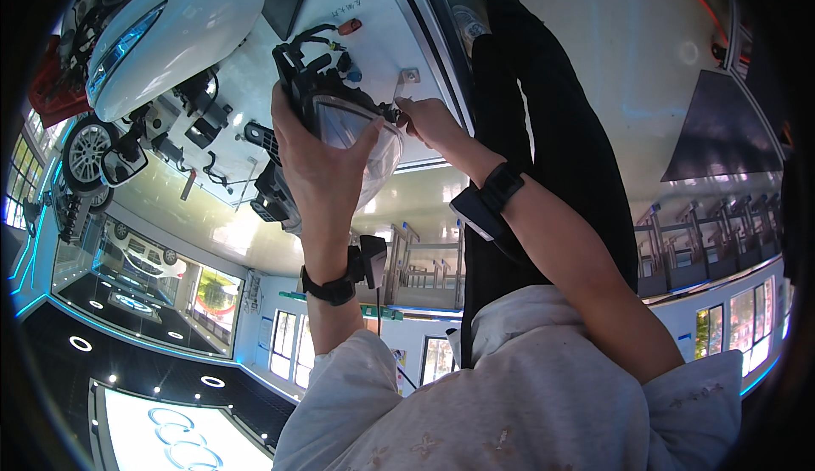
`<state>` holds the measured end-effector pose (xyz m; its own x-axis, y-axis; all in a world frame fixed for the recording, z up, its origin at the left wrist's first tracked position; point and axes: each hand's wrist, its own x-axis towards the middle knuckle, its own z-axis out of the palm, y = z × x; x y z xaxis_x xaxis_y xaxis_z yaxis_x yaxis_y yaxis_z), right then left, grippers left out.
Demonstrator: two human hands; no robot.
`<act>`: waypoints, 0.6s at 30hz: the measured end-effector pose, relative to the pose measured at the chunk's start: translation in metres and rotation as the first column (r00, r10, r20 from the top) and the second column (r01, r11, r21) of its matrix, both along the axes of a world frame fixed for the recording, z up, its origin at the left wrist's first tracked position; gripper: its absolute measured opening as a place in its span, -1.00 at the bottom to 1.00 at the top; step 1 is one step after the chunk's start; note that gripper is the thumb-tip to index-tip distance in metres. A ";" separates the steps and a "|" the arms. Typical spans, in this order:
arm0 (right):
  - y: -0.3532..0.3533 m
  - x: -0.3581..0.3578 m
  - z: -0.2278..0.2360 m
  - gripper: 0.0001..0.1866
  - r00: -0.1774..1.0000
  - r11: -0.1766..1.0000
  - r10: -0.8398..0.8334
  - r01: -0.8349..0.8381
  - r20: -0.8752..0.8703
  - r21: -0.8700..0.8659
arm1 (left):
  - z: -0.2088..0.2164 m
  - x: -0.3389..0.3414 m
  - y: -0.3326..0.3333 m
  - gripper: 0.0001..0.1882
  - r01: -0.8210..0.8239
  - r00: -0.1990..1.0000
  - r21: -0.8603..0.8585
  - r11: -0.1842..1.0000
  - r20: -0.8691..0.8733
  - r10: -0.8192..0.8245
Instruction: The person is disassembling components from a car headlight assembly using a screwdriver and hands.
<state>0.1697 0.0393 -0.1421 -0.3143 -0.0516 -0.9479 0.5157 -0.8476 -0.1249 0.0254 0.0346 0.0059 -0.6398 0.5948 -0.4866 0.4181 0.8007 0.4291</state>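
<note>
Headlamp assembly with a clear curved lens and a black plastic housing sits in front of the person, overlapping the edge of a white-topped table; whether it rests on the surface or is lifted cannot be told. The left hand holds it, thumb spread apart from the fingers, the thumb lying across the clear lens and the fingers along the housing. The right hand is narrow, thumb and fingertips brought together at a small black fitting on the lamp's side; whether they grip it or only touch it is not clear.

Just beyond the lamp lie an orange-brown connector and a round blue connector. A black ribbed plastic piece shows just left of the left hand; whether it joins the lamp cannot be told. Farther left are a black boxy part and a large glossy white rounded shell with a narrow lens. A silver spoked wheel stands near the left rim.
</note>
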 end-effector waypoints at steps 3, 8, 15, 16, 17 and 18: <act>-0.003 0.001 0.005 -0.67 0.997 0.997 -0.072 0.073 -0.033 0.034 | 0.000 0.000 -0.001 0.13 0.004 1.000 0.007 1.000 -0.012 -0.004; -0.001 -0.002 0.004 -0.69 0.996 0.996 -0.081 0.081 -0.021 -0.023 | 0.001 0.001 0.000 0.12 0.018 0.999 -0.006 1.000 -0.026 -0.018; -0.002 -0.008 -0.002 -0.65 0.995 0.997 0.057 -0.062 -0.083 -0.055 | 0.004 0.000 -0.001 0.11 -0.001 1.000 -0.015 1.000 -0.030 0.000; -0.006 -0.003 -0.012 -0.65 0.995 0.997 0.055 -0.059 -0.079 -0.049 | 0.004 0.001 0.002 0.09 0.004 1.000 -0.019 1.000 -0.024 -0.004; -0.013 0.000 -0.022 -0.64 0.990 0.992 0.121 -0.119 -0.073 0.034 | 0.003 0.001 0.005 0.07 0.008 1.000 -0.023 1.000 -0.018 -0.009; -0.018 0.001 -0.027 -0.64 0.980 0.977 0.190 -0.182 -0.064 0.115 | 0.003 0.002 0.006 0.07 0.008 1.000 -0.018 1.000 -0.019 -0.008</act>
<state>0.1710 0.0217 -0.1691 -0.3785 -0.0147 -0.9255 0.6491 -0.7170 -0.2541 0.0271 0.0411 0.0084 -0.6443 0.5910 -0.4854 0.4323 0.8050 0.4063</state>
